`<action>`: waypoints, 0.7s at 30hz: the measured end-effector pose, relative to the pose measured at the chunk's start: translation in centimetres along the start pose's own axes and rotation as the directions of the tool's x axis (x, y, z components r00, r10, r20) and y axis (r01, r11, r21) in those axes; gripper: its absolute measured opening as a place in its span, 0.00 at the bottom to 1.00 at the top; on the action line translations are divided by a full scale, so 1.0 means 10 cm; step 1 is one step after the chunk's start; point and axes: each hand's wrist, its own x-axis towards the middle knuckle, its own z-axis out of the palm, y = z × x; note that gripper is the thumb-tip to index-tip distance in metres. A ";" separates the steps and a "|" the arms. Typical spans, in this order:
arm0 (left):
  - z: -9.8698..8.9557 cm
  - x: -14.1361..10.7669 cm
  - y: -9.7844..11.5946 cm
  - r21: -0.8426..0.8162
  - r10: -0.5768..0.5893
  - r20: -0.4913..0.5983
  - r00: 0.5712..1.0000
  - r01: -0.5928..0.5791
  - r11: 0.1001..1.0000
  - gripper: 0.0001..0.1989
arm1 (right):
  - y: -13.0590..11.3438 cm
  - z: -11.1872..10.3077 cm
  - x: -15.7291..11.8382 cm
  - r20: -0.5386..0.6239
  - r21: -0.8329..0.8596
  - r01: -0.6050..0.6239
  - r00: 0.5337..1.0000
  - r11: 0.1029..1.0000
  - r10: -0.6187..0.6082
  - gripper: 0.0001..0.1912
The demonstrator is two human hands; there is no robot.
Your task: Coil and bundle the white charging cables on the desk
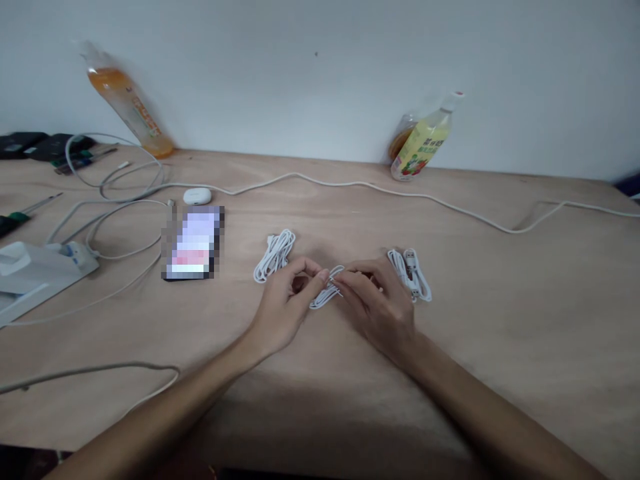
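Note:
A small bundle of white cable (326, 295) lies between my two hands at the middle of the table. My left hand (290, 297) pinches its upper left part between thumb and index finger. From the right, my right hand (377, 300) holds the same bundle with its fingertips close together. Just beyond my left hand lies a coiled white cable (275, 255). Another folded white cable with metal plugs (411, 273) rests beside my right hand.
A phone (194, 243) and a white earbud case (197, 196) lie to the left. Loose cables (113, 213), a white power strip (40, 273) and screwdrivers (15, 220) occupy the far left. Bottles (127, 103) (425, 140) lean on the wall. A long white cable (350, 183) crosses behind.

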 end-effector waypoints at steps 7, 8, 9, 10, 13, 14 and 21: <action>0.00 0.01 -0.01 -0.060 -0.029 0.028 0.999 0.030 0.998 0.15 | 0.01 -0.03 0.01 0.014 -0.035 0.040 0.999 0.999 -0.040 0.12; 0.00 0.01 -0.01 -0.058 -0.019 0.028 0.999 0.021 0.998 0.15 | 0.00 -0.03 0.01 0.012 -0.016 0.023 1.000 1.000 -0.023 0.10; 0.00 0.01 -0.02 -0.056 -0.009 0.025 1.000 0.010 0.998 0.14 | 0.00 -0.03 0.01 0.010 0.008 0.005 1.000 1.000 -0.005 0.09; 0.01 0.01 -0.02 -0.051 0.002 0.021 1.000 -0.001 0.999 0.14 | 0.00 -0.02 0.01 0.014 0.030 -0.012 1.000 0.999 0.011 0.08; 0.01 0.00 -0.03 -0.030 0.031 0.001 1.000 -0.031 0.999 0.13 | -0.02 -0.03 0.02 0.015 0.063 -0.039 0.999 0.997 0.038 0.08; 0.01 0.00 -0.03 -0.023 0.035 -0.003 0.999 -0.035 0.999 0.13 | -0.02 -0.03 0.02 0.010 0.068 -0.042 0.999 0.997 0.041 0.08; 0.01 -0.02 -0.04 0.048 0.074 -0.018 0.997 -0.073 0.996 0.13 | -0.09 -0.08 0.06 -0.002 0.097 -0.109 0.994 0.989 0.109 0.10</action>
